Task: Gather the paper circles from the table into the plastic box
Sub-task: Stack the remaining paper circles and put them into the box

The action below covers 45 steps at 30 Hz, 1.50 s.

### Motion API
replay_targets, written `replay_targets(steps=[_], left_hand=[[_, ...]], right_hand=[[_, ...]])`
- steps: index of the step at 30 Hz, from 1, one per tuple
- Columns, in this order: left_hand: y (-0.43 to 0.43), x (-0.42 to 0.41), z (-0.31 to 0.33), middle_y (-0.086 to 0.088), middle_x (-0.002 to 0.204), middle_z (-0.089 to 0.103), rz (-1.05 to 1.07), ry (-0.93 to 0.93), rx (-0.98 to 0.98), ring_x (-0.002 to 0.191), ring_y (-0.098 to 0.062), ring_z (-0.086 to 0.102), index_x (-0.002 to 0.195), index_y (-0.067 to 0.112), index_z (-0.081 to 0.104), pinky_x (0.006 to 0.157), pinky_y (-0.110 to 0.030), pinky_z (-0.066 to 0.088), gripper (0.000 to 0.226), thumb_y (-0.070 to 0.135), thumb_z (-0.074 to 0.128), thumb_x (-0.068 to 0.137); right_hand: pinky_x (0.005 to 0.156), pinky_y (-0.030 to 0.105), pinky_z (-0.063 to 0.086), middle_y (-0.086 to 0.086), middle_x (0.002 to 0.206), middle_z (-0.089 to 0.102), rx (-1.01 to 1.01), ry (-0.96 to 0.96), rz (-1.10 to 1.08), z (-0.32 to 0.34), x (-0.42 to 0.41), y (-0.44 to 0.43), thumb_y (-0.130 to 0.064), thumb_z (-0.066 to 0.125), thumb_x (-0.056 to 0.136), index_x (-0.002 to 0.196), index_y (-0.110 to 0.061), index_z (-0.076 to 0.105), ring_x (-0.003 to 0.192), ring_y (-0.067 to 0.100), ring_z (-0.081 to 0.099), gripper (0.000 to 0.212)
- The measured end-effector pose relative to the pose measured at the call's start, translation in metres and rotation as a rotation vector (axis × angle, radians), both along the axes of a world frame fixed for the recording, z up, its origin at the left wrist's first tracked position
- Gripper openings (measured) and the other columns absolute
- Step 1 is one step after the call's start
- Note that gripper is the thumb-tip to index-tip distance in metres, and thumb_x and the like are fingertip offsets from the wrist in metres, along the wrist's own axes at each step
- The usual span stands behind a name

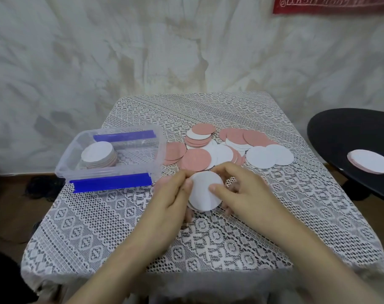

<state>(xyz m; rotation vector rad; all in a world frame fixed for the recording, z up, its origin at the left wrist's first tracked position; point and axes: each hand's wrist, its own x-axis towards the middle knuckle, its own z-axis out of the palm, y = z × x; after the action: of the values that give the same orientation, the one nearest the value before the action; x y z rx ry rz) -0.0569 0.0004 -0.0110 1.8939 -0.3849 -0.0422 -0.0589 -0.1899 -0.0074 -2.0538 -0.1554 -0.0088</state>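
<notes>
At the near centre of the counter, which is covered by a white lace cloth, the left hand and the right hand are together around a small stack of white-faced paper circles. Both hands pinch it. The left thumb lies at the left edge, the right thumb on the top face, and the fingers of both curl around the rim. Whether the stack rests on the cloth or is held just above it cannot be told.

Step in hand, as judged: squaring a gathered batch before transfer. The next move calls for a carry to the left and slightly far, over the near wall of the clear plastic box with blue clip handles. A level descent should follow onto the stack of circles inside the box. Grip at the edges should be firm, as the thin discs are likely to fan out or slide if tilted.

Beyond the hands, a loose pile of pink and white paper circles lies overlapped across the far middle of the counter, just right of the box. Much of the task is therefore left.

To the far right, off the counter, a black round tabletop carries another small stack of circles. A crumpled white sheet backdrop hangs behind, with a red banner at the top right.
</notes>
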Motion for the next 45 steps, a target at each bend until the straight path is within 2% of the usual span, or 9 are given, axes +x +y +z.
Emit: replay_targets(steps=[4, 8, 11, 16, 20, 25, 30, 36, 45], left_hand=[[0.006, -0.008, 0.001, 0.008, 0.076, 0.06, -0.017, -0.111, 0.1, 0.062, -0.006, 0.056, 0.111, 0.031, 0.065, 0.057, -0.016, 0.042, 0.021, 0.034, 0.045, 0.105], [0.017, -0.009, -0.01, 0.015, 0.098, 0.063, 0.001, -0.191, 0.355, 0.084, -0.003, 0.059, 0.112, 0.04, 0.056, 0.069, -0.025, 0.047, 0.014, 0.04, 0.053, 0.099], [0.019, -0.011, -0.014, 0.015, 0.097, 0.065, 0.011, -0.229, 0.494, 0.08, -0.001, 0.059, 0.116, 0.045, 0.048, 0.074, -0.035, 0.05, 0.018, 0.043, 0.05, 0.098], [0.014, -0.016, -0.011, 0.019, 0.087, 0.064, 0.002, -0.311, 0.447, 0.079, 0.001, 0.058, 0.115, 0.044, 0.051, 0.071, -0.028, 0.047, 0.018, 0.043, 0.049, 0.098], [0.014, -0.018, -0.006, 0.018, 0.083, 0.058, 0.028, -0.379, 0.392, 0.076, -0.003, 0.056, 0.112, 0.044, 0.05, 0.065, -0.03, 0.046, 0.013, 0.037, 0.047, 0.101], [0.011, -0.016, -0.012, 0.013, 0.088, 0.059, -0.007, -0.377, 0.509, 0.079, -0.009, 0.053, 0.107, 0.037, 0.047, 0.066, -0.037, 0.044, 0.008, 0.034, 0.044, 0.1], [0.012, -0.014, -0.006, 0.017, 0.091, 0.048, 0.044, -0.423, 0.526, 0.08, -0.004, 0.045, 0.105, 0.034, 0.049, 0.065, -0.022, 0.038, 0.011, 0.025, 0.047, 0.1], [0.011, -0.011, -0.013, 0.013, 0.088, 0.048, 0.022, -0.317, 0.54, 0.073, -0.008, 0.048, 0.101, 0.038, 0.04, 0.067, -0.038, 0.045, 0.018, 0.022, 0.048, 0.1], [0.04, 0.001, 0.003, 0.003, 0.07, 0.06, 0.096, -0.194, 0.343, 0.062, -0.011, 0.054, 0.103, 0.036, 0.05, 0.06, -0.035, 0.045, 0.006, 0.038, 0.053, 0.097]], right_hand=[[0.065, 0.051, 0.059, -0.002, 0.085, 0.069, -0.013, -0.022, -0.004, -0.002, -0.009, 0.002, -0.031, 0.066, 0.094, 0.099, -0.037, 0.065, 0.059, 0.015, 0.068, 0.008], [0.06, 0.029, 0.049, -0.012, 0.075, 0.063, -0.208, -0.075, 0.054, -0.001, -0.021, 0.001, -0.044, 0.064, 0.094, 0.094, -0.034, 0.063, 0.062, 0.004, 0.059, 0.01], [0.055, 0.026, 0.036, -0.011, 0.06, 0.054, -0.455, -0.148, 0.059, 0.001, -0.027, 0.002, -0.055, 0.056, 0.094, 0.094, -0.034, 0.058, 0.058, 0.005, 0.051, 0.022], [0.061, 0.036, 0.045, -0.01, 0.066, 0.056, -0.473, -0.229, 0.101, -0.001, -0.032, 0.01, -0.05, 0.046, 0.101, 0.1, -0.032, 0.053, 0.064, 0.011, 0.054, 0.019], [0.059, 0.027, 0.04, -0.013, 0.068, 0.054, -0.43, -0.289, 0.066, 0.006, -0.033, 0.011, -0.046, 0.045, 0.104, 0.102, -0.035, 0.054, 0.065, 0.008, 0.053, 0.015], [0.069, 0.042, 0.049, -0.011, 0.082, 0.047, -0.796, -0.186, 0.171, 0.009, -0.031, 0.015, -0.044, 0.031, 0.106, 0.096, -0.031, 0.03, 0.076, 0.021, 0.054, 0.017], [0.063, 0.042, 0.045, -0.012, 0.079, 0.041, -0.713, -0.253, 0.156, 0.01, -0.031, 0.018, -0.038, 0.036, 0.105, 0.098, -0.029, 0.034, 0.07, 0.019, 0.045, 0.012], [0.064, 0.046, 0.047, -0.008, 0.078, 0.044, -0.79, -0.164, 0.194, -0.001, -0.028, 0.024, -0.032, 0.035, 0.106, 0.092, -0.031, 0.018, 0.07, 0.024, 0.051, 0.022], [0.068, 0.031, 0.047, -0.015, 0.081, 0.06, -0.406, -0.243, 0.069, 0.011, -0.014, 0.036, -0.038, 0.046, 0.103, 0.095, -0.033, 0.054, 0.076, 0.004, 0.056, 0.013]])
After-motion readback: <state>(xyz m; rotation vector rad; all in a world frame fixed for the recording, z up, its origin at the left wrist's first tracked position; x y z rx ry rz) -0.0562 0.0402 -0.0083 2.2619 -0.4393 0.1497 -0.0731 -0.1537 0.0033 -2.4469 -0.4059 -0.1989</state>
